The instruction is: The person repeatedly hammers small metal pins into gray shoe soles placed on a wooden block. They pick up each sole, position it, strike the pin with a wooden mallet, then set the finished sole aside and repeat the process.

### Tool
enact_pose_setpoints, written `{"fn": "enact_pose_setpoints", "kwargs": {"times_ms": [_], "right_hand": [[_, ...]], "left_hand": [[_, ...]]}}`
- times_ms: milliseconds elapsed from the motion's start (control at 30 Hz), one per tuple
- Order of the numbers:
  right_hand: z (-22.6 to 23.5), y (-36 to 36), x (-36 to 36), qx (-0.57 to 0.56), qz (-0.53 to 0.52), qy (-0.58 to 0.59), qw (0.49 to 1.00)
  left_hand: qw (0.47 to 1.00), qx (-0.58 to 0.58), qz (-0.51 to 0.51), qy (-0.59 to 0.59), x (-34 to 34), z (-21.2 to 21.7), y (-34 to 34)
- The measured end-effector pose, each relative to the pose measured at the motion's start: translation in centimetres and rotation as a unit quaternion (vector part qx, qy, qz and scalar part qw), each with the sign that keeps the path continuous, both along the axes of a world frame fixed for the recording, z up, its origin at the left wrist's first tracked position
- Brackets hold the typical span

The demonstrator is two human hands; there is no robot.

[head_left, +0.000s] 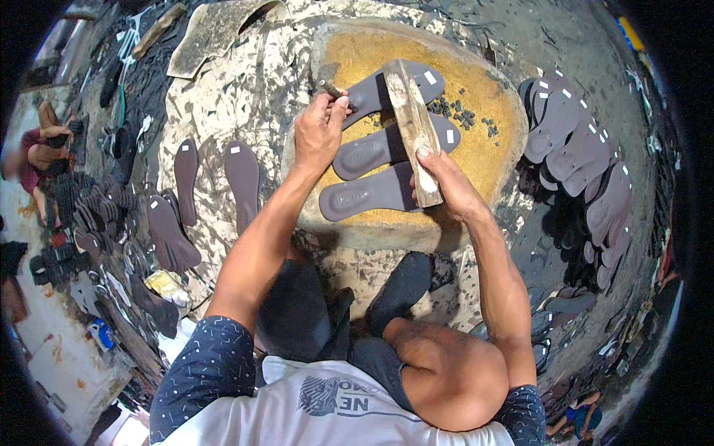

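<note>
My left hand (320, 128) is closed round a short dark punch (329, 88), held at the left end of the farthest grey shoe sole (366, 95). Its working tip is hidden by my fingers. In my right hand (451, 182) is a rough wooden bar (411, 130), gripped at its near end and slanting away over the soles. Below the farthest sole lie a middle sole (372, 152) and a near sole (364, 195), each with a moulded heel area. All three rest on a worn yellow board (487, 160), partly covered by the bar.
Small black scraps (465, 117) are scattered on the board right of the bar. Stacked soles (576, 149) curve along the right. Single soles (241, 178) lie to the left, near a small sole pile (171, 234). Another person (46, 152) sits at the far left.
</note>
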State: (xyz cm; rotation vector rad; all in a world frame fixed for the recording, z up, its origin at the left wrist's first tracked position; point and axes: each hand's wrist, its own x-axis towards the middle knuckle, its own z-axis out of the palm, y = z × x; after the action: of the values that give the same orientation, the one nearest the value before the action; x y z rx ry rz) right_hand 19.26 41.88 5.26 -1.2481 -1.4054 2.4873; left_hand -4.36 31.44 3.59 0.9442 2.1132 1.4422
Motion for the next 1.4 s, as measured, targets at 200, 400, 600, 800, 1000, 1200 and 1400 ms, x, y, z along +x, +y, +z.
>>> {"fn": "enact_pose_setpoints", "kwargs": {"times_ms": [200,400,600,800,1000,1200,1400], "right_hand": [[2.0,0.3,-0.7,0.008,-0.007,0.021,1.0],[12.2,1.4,-2.3,0.128,-0.006,0.035,0.991],[8.7,-1.6,-1.3,0.443,-0.041,0.297,0.844],[6.9,0.6,-1.6,0.087,0.189,-0.017,0.978],[1.3,0.4,0.1,0.042,0.098,-0.01,0.994],[3.1,0.0,1.9,-0.037,0.009,-0.015,0.999],[8.5,-0.2,3.8,0.018,-0.019,0.01,1.0]], "left_hand": [[0.996,-0.009,-0.017,0.093,0.0,0.0,0.1],[0.971,0.032,-0.048,0.233,-0.5,-1.6,-0.7],[0.946,0.05,-0.085,0.31,0.0,-1.6,0.1],[0.933,-0.038,-0.087,0.346,0.4,-2.9,-3.0],[0.98,0.036,0.145,-0.134,1.6,3.6,-1.0],[0.994,-0.004,0.026,-0.111,4.3,-0.8,-2.7],[1.0,-0.016,-0.014,-0.023,4.3,-0.8,-2.3]]}}
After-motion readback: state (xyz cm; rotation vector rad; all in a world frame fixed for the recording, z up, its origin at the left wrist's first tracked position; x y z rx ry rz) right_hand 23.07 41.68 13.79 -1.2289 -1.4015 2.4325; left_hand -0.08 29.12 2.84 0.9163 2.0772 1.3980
